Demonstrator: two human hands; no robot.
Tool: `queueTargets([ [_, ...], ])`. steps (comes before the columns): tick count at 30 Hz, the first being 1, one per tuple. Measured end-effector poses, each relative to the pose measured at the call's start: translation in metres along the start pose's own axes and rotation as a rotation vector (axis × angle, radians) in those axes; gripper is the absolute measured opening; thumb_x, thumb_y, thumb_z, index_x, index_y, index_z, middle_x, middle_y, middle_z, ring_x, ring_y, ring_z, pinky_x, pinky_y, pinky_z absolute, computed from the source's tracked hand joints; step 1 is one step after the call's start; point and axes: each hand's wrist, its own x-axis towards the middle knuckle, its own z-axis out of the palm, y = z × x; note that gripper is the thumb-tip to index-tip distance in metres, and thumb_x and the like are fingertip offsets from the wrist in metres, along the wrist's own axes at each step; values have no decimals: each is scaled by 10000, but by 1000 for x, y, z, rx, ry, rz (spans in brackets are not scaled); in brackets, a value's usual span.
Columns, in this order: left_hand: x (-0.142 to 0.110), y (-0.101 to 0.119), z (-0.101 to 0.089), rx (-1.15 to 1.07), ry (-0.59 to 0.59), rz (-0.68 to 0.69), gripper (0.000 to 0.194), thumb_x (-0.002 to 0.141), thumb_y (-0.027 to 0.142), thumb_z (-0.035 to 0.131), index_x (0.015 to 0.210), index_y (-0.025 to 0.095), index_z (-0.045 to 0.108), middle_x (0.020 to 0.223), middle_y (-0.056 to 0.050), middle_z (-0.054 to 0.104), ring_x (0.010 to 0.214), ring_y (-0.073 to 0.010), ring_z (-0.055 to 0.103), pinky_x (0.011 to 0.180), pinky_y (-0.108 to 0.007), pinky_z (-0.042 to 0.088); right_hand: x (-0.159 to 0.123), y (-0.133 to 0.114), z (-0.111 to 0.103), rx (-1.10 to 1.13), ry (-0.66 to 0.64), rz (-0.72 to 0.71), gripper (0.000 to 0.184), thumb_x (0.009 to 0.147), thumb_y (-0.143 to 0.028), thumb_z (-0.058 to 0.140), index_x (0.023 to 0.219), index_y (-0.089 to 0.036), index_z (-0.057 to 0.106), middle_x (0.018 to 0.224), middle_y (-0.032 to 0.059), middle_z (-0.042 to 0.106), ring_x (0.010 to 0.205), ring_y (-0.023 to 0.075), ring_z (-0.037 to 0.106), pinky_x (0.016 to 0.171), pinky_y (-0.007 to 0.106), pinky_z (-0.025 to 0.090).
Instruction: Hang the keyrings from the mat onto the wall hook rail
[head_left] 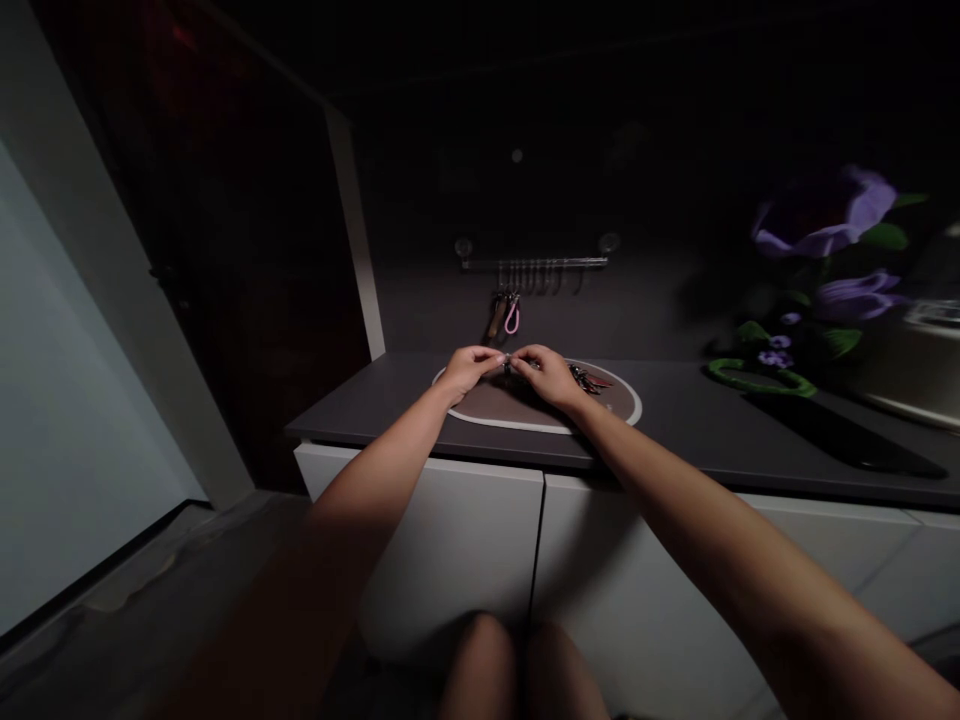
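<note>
Dark counter point(360, 400), oval tray point(510, 408), keys point(589, 378), hands point(469, 368) point(551, 375) pinching keyring point(510, 364)

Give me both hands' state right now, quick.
Left hand: closed, pinching a small metal item, too small to identify.
Right hand: closed, pinching the same item.

A metal hook rail point(534, 263) hangs above the dark countertop point(675, 400), with purple flowers point(825, 215) off to the right.

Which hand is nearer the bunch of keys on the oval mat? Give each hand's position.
The right hand is nearer, just beside the keys, to their left in view. The left hand is farther, beyond the right hand.
</note>
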Motion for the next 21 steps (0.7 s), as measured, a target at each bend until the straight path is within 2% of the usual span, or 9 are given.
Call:
queueTargets([
  [7,0,-1,5,39,-13,9,377,595,393,676,838,105,666,830,-79,677,755,-149,587,771,-285,427,-2,3,1,104,21,49,213,768,-314,455,790,-156,596,811,42,625,763,139,549,744,266,409],
  [13,6,12,11,139,-1,75,266,632,349,636,773,125,664,784,-55,671,749,-155,582,737,-270,422,1,9,-1,178,103,116,236,757,-367,457,779,-163,574,770,38,618,715,145,547,698,275,423],
  [17,21,14,14,192,82,85,217,684,321,567,743,128,649,693,-36,651,681,-140,568,692,-256,413,11,13,-8,169,175,159,235,744,-381,460,750,-170,563,751,39,617,696,150,548,676,278,427],
  [21,37,6,22,253,203,96,260,733,342,489,671,124,616,600,-25,603,585,-125,529,593,-230,383,30,19,-18,144,238,193,218,724,-361,475,725,-163,566,729,43,621,677,148,551,672,278,429],
])
